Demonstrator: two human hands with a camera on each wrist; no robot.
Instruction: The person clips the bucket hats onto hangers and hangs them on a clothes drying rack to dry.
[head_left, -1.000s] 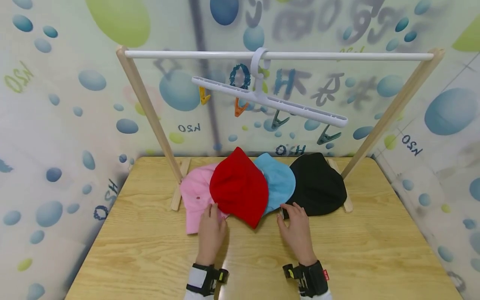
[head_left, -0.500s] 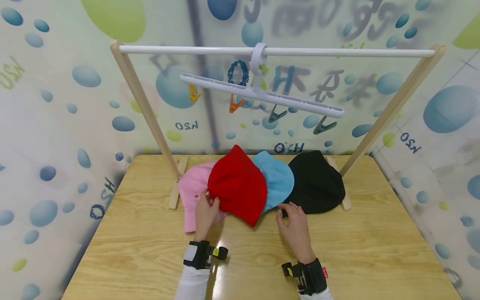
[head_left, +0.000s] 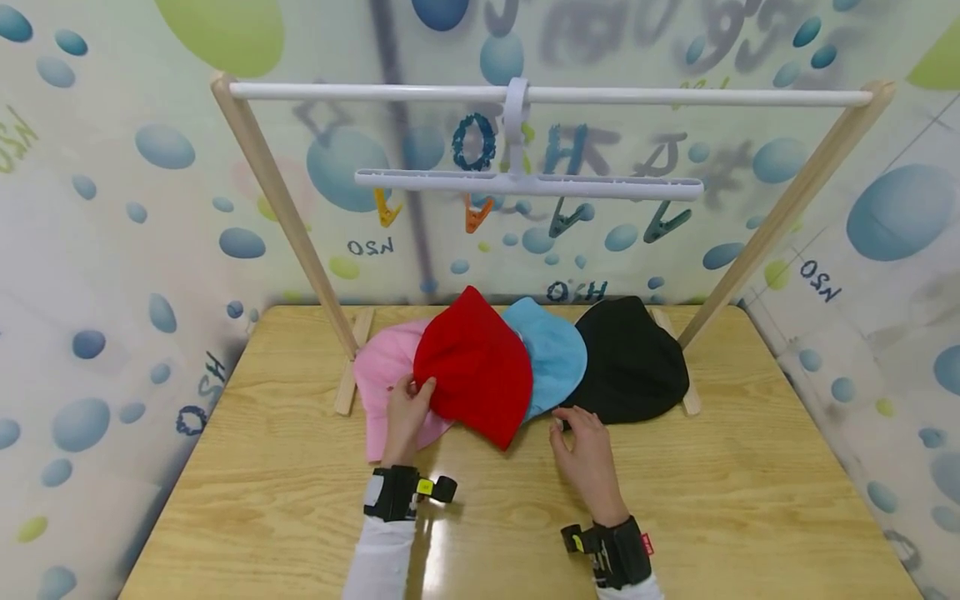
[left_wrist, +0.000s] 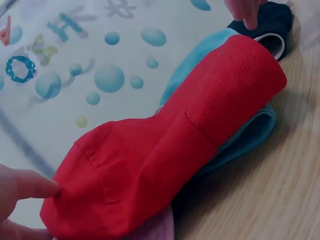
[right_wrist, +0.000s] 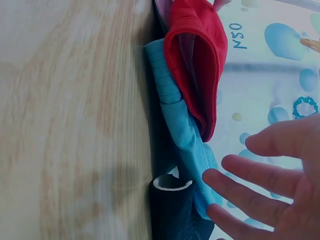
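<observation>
In the head view a red cap [head_left: 480, 367] lies over a pink cap [head_left: 378, 371] on its left and a light blue cap [head_left: 558, 354] on its right. A black cap [head_left: 633, 362] ends the row. My left hand [head_left: 406, 414] pinches the red cap's left edge; the left wrist view has the thumb [left_wrist: 42, 185] on the cloth and another finger lower at the edge. My right hand [head_left: 587, 458] hovers in front of the blue and black caps, its fingers [right_wrist: 245, 175] spread and holding nothing in the right wrist view.
A wooden-legged rack with a white rod [head_left: 637, 97] stands over the caps. From it hangs a white hanger [head_left: 480, 182] with yellow [head_left: 386, 208], orange [head_left: 477, 215] and dark green [head_left: 664, 223] clips. The caps sit on a wooden table [head_left: 750, 483] before a patterned wall.
My left hand has moved forward and slightly left, from the pink cap's front to the red cap's left edge. The hanger has swung from slanted to nearly parallel with the rod. My right hand barely moved.
</observation>
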